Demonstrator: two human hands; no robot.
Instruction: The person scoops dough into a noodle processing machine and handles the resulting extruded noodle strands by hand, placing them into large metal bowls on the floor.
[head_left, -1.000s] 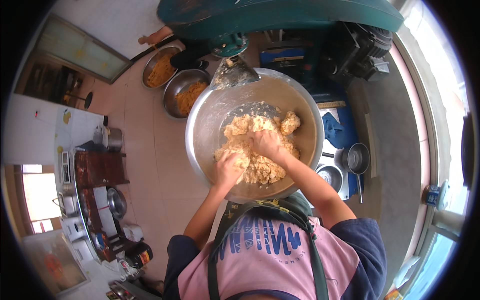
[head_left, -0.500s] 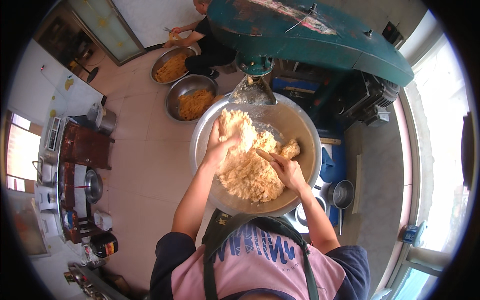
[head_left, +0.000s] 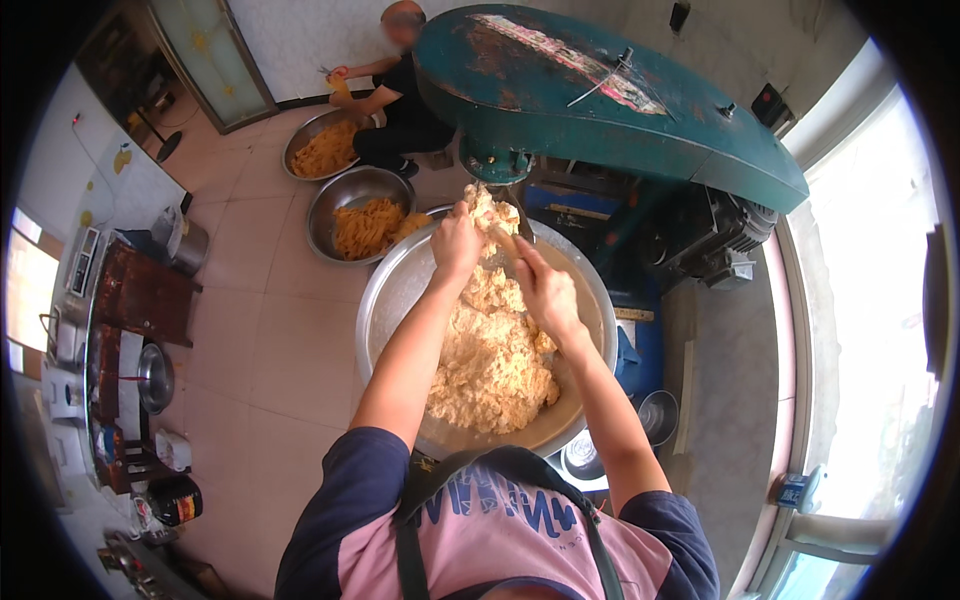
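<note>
1. Both hands met at the far rim of the wide steel mixing bowl [head_left: 385, 300]: left hand [head_left: 457, 243] and right hand [head_left: 545, 290] clamped on pale crumbly dough [head_left: 495, 350].
2. I saw the dough mound stretch from them back toward the body, the left hand farther out.

Steel bowls [head_left: 345, 215] on tiled floor [head_left: 270, 330]

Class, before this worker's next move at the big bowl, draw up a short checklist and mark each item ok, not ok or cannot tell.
1. Both hands on the dough: ok; left hand and right hand press the dough.
2. Dough inside the steel bowl: ok.
3. Hands away from the mixer hook: not ok, they work right beside it.
4. Green mixer stopped: cannot tell.
5. Seated person apart from the bowl: ok.
</note>
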